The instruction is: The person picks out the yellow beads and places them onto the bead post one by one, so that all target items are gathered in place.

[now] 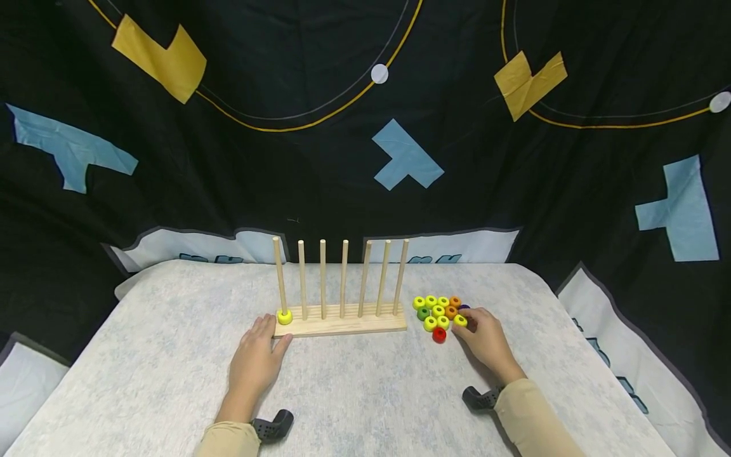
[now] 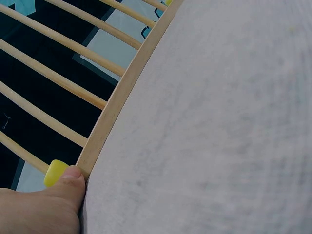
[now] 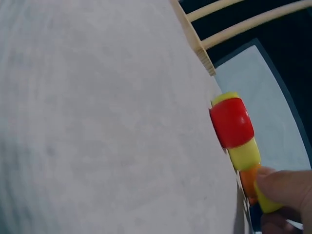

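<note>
A wooden peg rack with several upright pegs stands on the table. A yellow ring sits round the base of its leftmost peg. My left hand holds the rack's left front corner, thumb against the front edge and fingers along the left end; the left wrist view shows the thumb there. At the right, my right hand pinches a yellow ring between thumb and fingers, at the side of a cluster of rings. A red ring lies at the cluster's front. The other right fingers are partly hidden.
Beside the rack's right end lie several yellow rings, a green ring, orange rings and a dark ring partly behind the right fingers. A pale cloth covers the table; a black curtain hangs behind.
</note>
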`<state>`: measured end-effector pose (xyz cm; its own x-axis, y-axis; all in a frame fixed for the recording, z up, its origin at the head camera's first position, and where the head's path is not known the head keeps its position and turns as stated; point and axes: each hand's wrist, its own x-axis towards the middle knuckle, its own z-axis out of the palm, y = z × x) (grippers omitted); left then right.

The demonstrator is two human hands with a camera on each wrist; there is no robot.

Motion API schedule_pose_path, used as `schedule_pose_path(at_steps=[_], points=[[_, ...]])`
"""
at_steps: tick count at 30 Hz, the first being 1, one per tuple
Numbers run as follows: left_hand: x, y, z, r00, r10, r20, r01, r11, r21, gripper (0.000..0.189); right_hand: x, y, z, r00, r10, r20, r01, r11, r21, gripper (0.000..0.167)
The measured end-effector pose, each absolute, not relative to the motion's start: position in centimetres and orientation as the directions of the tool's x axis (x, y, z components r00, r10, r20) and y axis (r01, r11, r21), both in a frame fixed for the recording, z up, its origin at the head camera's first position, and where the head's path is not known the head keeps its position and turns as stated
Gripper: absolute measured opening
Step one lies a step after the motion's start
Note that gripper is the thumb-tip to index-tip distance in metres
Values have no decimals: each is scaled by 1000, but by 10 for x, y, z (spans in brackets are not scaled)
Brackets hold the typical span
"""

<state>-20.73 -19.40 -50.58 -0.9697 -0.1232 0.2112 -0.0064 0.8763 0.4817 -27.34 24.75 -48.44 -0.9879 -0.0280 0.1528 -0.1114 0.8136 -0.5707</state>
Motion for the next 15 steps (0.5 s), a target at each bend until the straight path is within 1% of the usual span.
schedule_pose_path(at_steps=[5, 8, 15], points=[[-208, -195, -506, -970, -123, 208, -8, 876, 482, 66, -267, 237, -474, -971, -67, 229, -195, 772, -604, 40], [-208, -194, -506, -971, -125, 205, -12, 876, 482, 66, -264, 228, -467, -968, -88, 237, -222, 743, -631, 38], [-206, -193, -504, -969, -132, 207, -16, 876, 482, 66, -258, 202, -452, -961, -127, 247, -263, 704, -660, 41]])
